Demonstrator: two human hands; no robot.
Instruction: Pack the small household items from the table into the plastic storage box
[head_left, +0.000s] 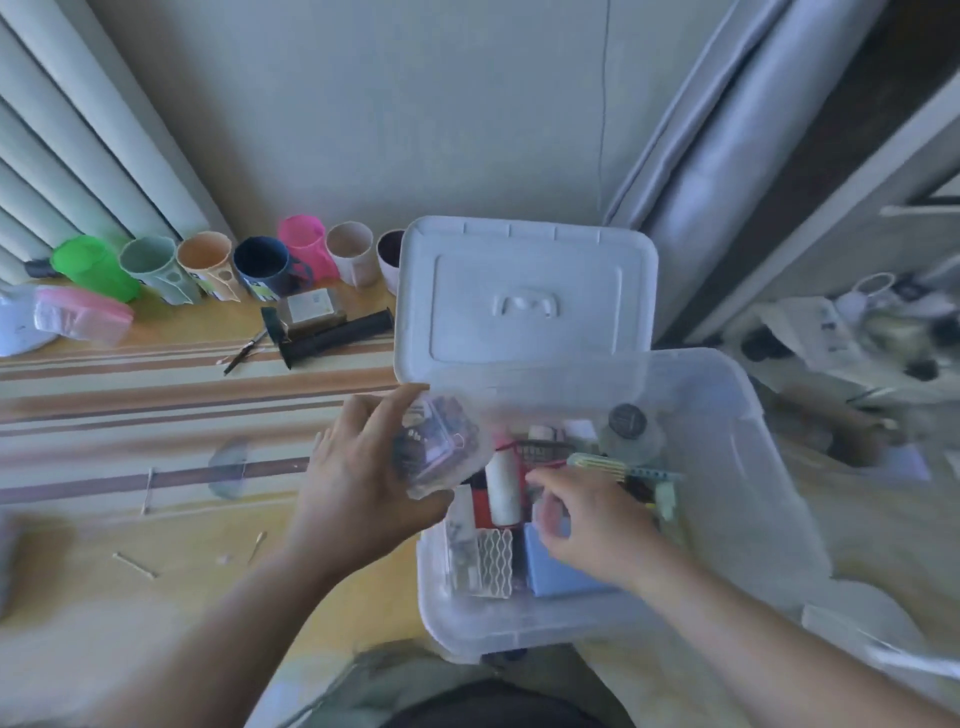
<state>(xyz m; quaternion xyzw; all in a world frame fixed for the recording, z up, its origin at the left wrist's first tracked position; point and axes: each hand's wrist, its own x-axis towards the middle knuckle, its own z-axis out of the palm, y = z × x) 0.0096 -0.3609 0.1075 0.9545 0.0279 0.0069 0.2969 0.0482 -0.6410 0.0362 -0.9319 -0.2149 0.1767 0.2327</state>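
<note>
Clear plastic case, small and boxy with dark bits blurred inside, is gripped in the left hand, fingers curled round its far and near edges; it sits tilted over the left rim of the storage box, its long axis running from near-left up toward far-right. Right hand is down inside the box, fingers loosely bent over the contents; cannot tell if it holds anything. Under it: a blue block, a white cylinder lying lengthwise pointing away, a white lattice piece, a green comb-like item. The box is translucent white, lid swung up at the far side. On the striped table behind stands a row of cups, near them a black grip tube
</note>
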